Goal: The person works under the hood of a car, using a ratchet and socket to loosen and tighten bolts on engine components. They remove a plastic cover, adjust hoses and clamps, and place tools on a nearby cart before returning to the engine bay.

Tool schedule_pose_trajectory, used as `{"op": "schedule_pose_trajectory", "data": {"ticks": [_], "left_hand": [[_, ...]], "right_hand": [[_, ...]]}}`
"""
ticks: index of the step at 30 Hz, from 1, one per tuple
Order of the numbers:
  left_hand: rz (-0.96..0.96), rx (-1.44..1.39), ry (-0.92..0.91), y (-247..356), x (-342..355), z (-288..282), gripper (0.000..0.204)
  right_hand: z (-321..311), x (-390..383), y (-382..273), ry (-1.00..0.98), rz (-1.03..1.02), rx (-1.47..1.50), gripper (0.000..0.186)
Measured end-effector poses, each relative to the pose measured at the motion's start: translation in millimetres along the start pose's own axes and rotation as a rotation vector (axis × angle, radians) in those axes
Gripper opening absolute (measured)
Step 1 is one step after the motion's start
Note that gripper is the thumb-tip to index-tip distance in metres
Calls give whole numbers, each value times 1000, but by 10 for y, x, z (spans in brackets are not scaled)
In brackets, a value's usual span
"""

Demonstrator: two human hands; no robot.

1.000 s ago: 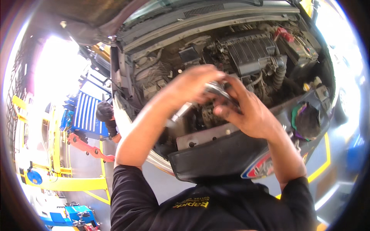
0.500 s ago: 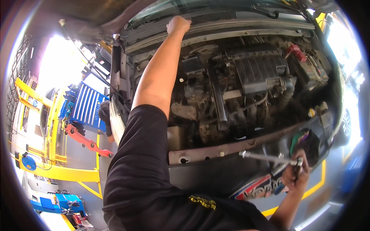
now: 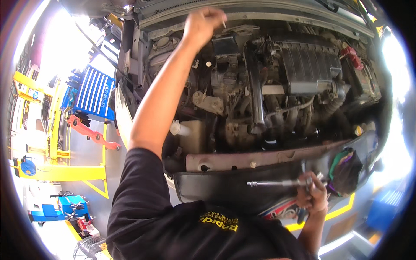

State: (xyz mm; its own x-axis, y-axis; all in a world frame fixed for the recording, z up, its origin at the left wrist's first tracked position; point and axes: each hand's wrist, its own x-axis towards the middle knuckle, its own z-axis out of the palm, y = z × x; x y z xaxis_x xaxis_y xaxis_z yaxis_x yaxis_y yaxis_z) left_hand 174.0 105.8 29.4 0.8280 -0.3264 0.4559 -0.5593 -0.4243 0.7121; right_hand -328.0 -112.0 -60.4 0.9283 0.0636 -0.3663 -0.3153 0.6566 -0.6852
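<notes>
My left hand (image 3: 200,27) is over the rear of the engine bay with its fingers pinched together. A small pale tip sticks out at the fingertips, too small to name. Below my left forearm is a white-capped reservoir (image 3: 175,128). Over the front edge of the car, my right hand (image 3: 313,193) is closed round a ratchet wrench (image 3: 277,183). Its long chromed extension points left, and motion blurs the head. The black engine cover (image 3: 310,69) sits right of centre, with a black pipe (image 3: 255,95) beside it.
A dark cloth with green and purple (image 3: 346,171) lies on the black fender cover (image 3: 208,186). A battery with a red terminal cover (image 3: 352,57) is at the right. To the left stand a blue tool chest (image 3: 93,93), a red creeper (image 3: 91,132) and a yellow lift arm (image 3: 65,172).
My left hand has come off the cowl below the windscreen and moved nearer, over the engine bay. My right hand has shifted left with the ratchet wrench. The whole view has tilted slightly downward.
</notes>
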Motion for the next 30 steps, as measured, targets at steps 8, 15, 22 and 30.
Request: {"op": "schedule_pose_trajectory", "data": {"ticks": [8,15,22,30], "left_hand": [[-56,17,-1,-569,-908,556,21],[27,121,-28,-552,-933,724,13],[139,236,39,-634,-1053,813,10],[-50,215,-6,-680,-924,791,15]], "right_hand": [[46,35,-13,16,135,-26,50],[27,10,-1,-39,111,-38,45],[11,17,2,-74,81,-49,41],[620,79,-179,354,153,-1041,30]]}}
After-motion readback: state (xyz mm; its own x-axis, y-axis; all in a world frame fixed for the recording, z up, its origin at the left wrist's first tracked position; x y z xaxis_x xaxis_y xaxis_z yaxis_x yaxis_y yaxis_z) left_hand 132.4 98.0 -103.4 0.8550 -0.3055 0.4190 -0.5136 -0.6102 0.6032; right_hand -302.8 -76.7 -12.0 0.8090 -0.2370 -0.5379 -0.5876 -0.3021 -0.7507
